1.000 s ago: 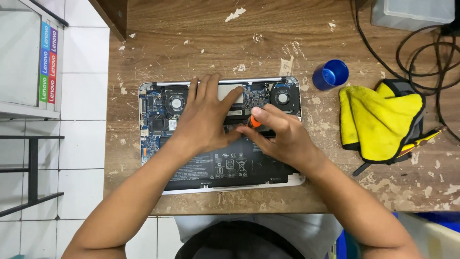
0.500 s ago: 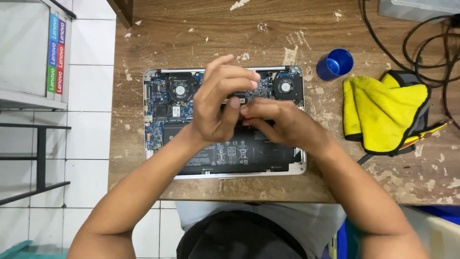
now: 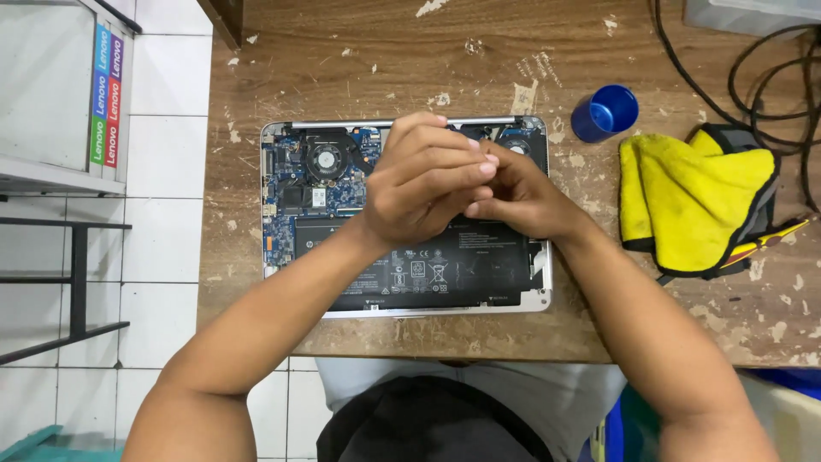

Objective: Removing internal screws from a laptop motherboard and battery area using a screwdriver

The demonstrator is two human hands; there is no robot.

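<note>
Moved: left hand [image 3: 423, 184] was lifted off the board, fingers curled | right hand [image 3: 522, 198] clenched, contents unseen | step: opened laptop [image 3: 342, 214] internals worked at 12 o'clock | next: precise fingertip placement judged necessary

Opened laptop [image 3: 342, 222], base cover off, lies on worn wooden table [image 3: 342, 77]. Left hand [image 3: 423, 184] and right hand [image 3: 522, 197] meet, fingers curled, above laptop's upper middle. Blue cap [image 3: 604, 112] just right of laptop; yellow cloth [image 3: 697, 197] farther right.

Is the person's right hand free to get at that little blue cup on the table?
Probably yes: the right hand is above the open laptop, and only bare wood lies between it and the blue cup.
</note>
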